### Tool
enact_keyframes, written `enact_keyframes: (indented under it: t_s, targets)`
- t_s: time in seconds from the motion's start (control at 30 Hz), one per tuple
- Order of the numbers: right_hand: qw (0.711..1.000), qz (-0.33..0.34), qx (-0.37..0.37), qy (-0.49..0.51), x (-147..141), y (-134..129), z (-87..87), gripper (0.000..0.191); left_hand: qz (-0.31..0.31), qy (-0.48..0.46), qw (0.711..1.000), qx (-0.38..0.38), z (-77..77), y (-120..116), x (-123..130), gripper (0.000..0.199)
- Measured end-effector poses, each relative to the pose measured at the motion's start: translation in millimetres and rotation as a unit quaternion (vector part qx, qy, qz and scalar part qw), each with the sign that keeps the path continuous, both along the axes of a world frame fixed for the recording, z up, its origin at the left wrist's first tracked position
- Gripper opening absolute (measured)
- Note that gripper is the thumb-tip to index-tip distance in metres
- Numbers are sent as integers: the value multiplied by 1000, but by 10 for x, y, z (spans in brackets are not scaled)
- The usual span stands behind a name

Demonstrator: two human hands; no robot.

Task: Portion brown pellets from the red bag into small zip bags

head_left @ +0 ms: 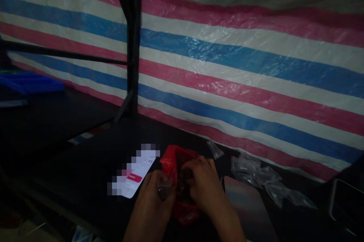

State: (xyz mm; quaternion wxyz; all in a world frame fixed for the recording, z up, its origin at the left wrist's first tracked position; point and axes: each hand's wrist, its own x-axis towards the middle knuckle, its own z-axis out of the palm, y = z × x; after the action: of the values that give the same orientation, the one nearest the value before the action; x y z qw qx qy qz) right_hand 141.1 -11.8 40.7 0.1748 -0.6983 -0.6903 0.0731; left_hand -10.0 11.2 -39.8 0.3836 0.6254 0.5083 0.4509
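Observation:
A red plastic bag [169, 154] stands with its mouth open on the dark table, holding a mass of small dark pieces [183, 187] too dim to name. At its left side, my left hand [152, 200] is closed on a small clear plastic bag [165, 188], which has something dark in or behind it. My right hand [203, 179] reaches into the red bag from the right with bent fingers. Its fingertips are partly hidden among the dark pieces, so whatever they pinch cannot be made out.
Several clear plastic bags [256, 172] lie to the right, beside a flat silvery plate [248, 204]. A bright phone-like screen [136, 179] lies at left. A dark-faced device [345, 206] sits far right. Blue trays [34, 82], a black post [133, 44] and striped sheeting [241, 67] stand behind.

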Motion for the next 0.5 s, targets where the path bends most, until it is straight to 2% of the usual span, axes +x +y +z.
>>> enact_keyframes:
  t_s: [0.1,0.17,0.27,0.33,0.4,0.5]
  targets:
    - [999,9,9,39,-9,43,-58,53,-7,-49,998,-28,47,32,10,15]
    - [997,-14,15,78,22,50,-105,51,10,-71,997,-22,95,51,12,18]
    - [988,-78,14,135,118,32,-143,48,32,-71,997,25,133,64,-8,26]
    - [983,-94,11,156,184,6,-124,46,51,-52,994,79,135,60,-36,30]
    - [980,-78,15,185,220,-33,-72,45,62,-24,990,122,132,53,-63,29]
    - [968,-23,33,249,192,-117,34,43,48,19,989,135,137,52,-72,26]
